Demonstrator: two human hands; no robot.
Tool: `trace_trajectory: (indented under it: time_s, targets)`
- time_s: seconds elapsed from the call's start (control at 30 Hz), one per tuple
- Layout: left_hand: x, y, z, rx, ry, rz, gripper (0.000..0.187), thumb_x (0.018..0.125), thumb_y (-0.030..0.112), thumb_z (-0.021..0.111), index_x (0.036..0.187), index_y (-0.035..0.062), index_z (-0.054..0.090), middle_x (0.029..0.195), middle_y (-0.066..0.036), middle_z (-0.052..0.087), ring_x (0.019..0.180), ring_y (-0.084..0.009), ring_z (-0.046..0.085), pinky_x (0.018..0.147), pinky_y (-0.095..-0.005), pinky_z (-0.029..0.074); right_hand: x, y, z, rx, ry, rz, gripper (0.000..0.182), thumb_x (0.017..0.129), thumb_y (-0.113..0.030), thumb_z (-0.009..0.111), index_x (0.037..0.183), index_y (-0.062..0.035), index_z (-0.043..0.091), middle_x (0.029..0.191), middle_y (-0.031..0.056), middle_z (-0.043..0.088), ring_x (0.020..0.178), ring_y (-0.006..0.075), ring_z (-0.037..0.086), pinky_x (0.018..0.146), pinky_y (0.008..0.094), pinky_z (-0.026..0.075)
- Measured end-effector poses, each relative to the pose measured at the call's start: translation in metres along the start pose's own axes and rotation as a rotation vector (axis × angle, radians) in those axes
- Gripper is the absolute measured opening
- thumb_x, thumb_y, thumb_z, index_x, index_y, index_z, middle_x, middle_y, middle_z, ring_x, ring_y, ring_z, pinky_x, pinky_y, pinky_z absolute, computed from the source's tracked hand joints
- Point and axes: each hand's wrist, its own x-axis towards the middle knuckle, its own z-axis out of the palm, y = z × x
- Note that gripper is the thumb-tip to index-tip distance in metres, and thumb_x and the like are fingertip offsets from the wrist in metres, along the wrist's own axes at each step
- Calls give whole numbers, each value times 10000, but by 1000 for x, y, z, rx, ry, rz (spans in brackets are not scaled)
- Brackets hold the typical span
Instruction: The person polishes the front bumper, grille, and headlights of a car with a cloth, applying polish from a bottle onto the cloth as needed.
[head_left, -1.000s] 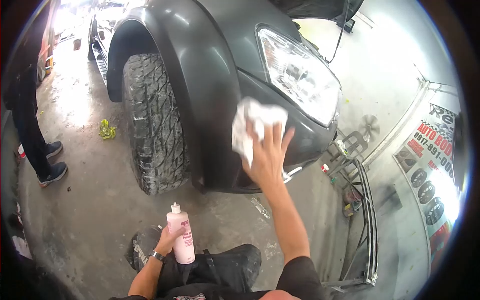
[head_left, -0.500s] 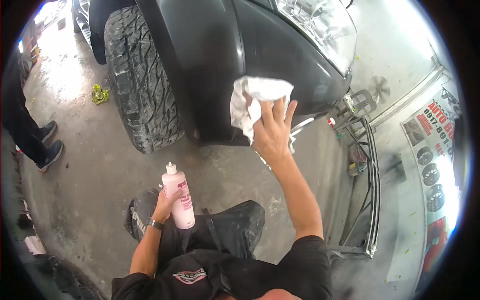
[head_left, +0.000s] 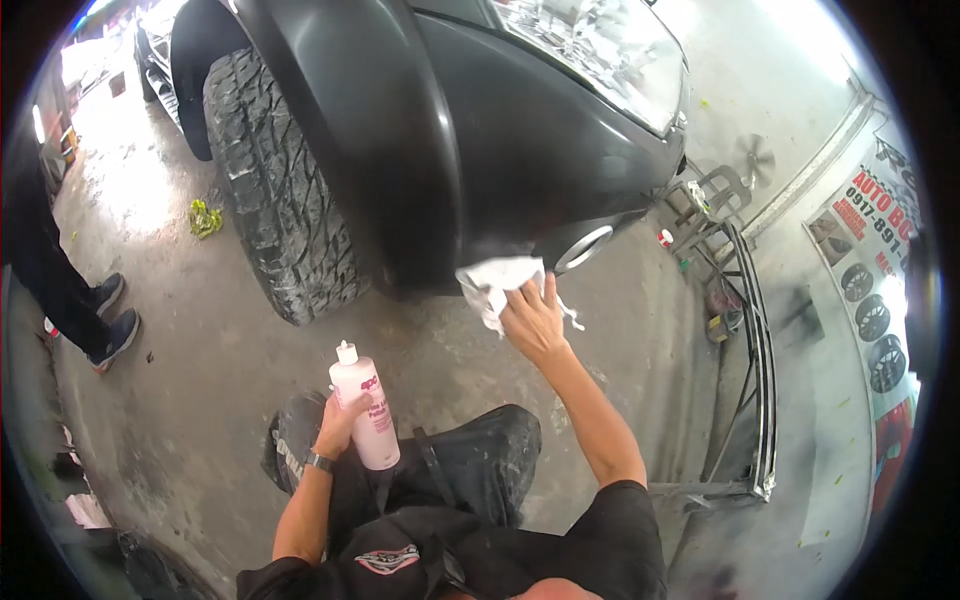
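My left hand [head_left: 340, 423] is wrapped around a pink polish bottle [head_left: 372, 440] with a pointed white cap, held upright above my knees. Farther forward, my right hand [head_left: 533, 315] holds a crumpled white cloth [head_left: 492, 282] against the lower part of a dark car bumper [head_left: 500, 190]. The cloth's far edge overlaps the bumper's bottom, close to a round fog light [head_left: 584, 248] with a pale ring. A clear headlight [head_left: 600, 55] sits higher up on the car.
A chunky front tire [head_left: 280, 190] stands left of the bumper. Another person's legs and shoes [head_left: 112, 335] are at the far left. On the right are a black metal frame [head_left: 755, 370], a fan [head_left: 757, 158] and a wall banner [head_left: 870, 260]. Yellow-green scrap [head_left: 205, 218] lies on the floor.
My right hand has wiped the cloth downward along the bumper, uncovering the fog light. The left hand keeps its hold on the bottle, and the view has shifted slightly.
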Motion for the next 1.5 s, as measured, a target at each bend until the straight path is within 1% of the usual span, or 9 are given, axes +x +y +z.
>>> trace_trajectory:
  time_s: [0.17, 0.4, 0.73, 0.8, 0.83, 0.97, 1.2, 1.3, 1.5]
  targets:
    - [2, -6, 10, -22, -42, -33, 335, 918, 116, 676, 1212, -18, 588, 1089, -93, 681, 978, -198, 669, 866, -360, 550, 128, -11, -58, 12, 298, 172, 198, 726, -195, 646, 891, -88, 664, 1164, 81, 588, 1168, 352, 530, 976, 700, 363]
    - [6, -13, -2, -16, -25, -6, 334, 918, 105, 669, 1220, -12, 588, 1108, -99, 679, 992, -202, 668, 875, -363, 548, 29, -30, 3, 46, 104, 142, 389, 759, -243, 637, 1115, -97, 699, 1135, 72, 615, 1134, 351, 566, 993, 700, 374]
    - [8, -10, 1, -10, 5, -61, 333, 950, 128, 638, 1243, -8, 558, 1125, -96, 657, 995, -203, 660, 872, -362, 550, 151, -68, -29, 281, 507, 599, 322, 739, -104, 680, 1034, 24, 652, 1273, 245, 520, 1220, 498, 470, 1033, 764, 236]
    - [5, -9, 2, -16, 22, -60, 324, 963, 141, 626, 1244, -6, 555, 1130, -98, 656, 997, -211, 662, 872, -369, 553, 121, -95, -3, 313, 553, 704, 154, 753, -144, 668, 782, -2, 616, 1212, 235, 584, 1195, 490, 505, 1019, 769, 262]
    - [6, -9, 2, -17, 40, -67, 322, 969, 149, 621, 1245, -4, 555, 1131, -100, 656, 998, -214, 663, 871, -373, 555, 102, -104, 8, 355, 458, 714, 482, 726, -101, 711, 1186, 21, 638, 1298, 254, 520, 1260, 510, 450, 1079, 741, 196]
    - [3, -9, -10, -32, 94, -79, 315, 985, 169, 606, 1246, 0, 553, 1138, -106, 655, 1006, -223, 665, 870, -384, 559, 64, -121, 20, 444, 416, 881, 664, 701, -82, 732, 1327, 28, 537, 1354, 268, 485, 1354, 503, 371, 1116, 721, 139]
    - [0, -12, -24, 9, 51, -80, 411, 987, 308, 628, 1265, 22, 528, 1145, -127, 654, 1009, -251, 673, 873, -449, 581, 19, -67, 38, 867, 578, 1465, 589, 876, -134, 629, 1395, 59, 429, 1452, 280, 430, 1383, 527, 310, 1149, 671, 56]
    - [0, -14, -27, 0, 62, -71, 408, 989, 301, 624, 1270, 21, 527, 1150, -127, 654, 1005, -249, 675, 878, -447, 582, 26, -57, 21, 839, 522, 1468, 470, 964, -154, 560, 1346, 91, 437, 1371, 262, 517, 1332, 455, 427, 1188, 569, 102]
    - [-3, -8, -1, -40, 106, -113, 358, 994, 215, 600, 1275, 3, 534, 1159, -122, 655, 1031, -228, 664, 890, -402, 568, 66, -164, 23, 729, 312, 1252, 708, 819, -111, 698, 1400, 128, 371, 1471, 362, 309, 1386, 556, 248, 1158, 678, 83]
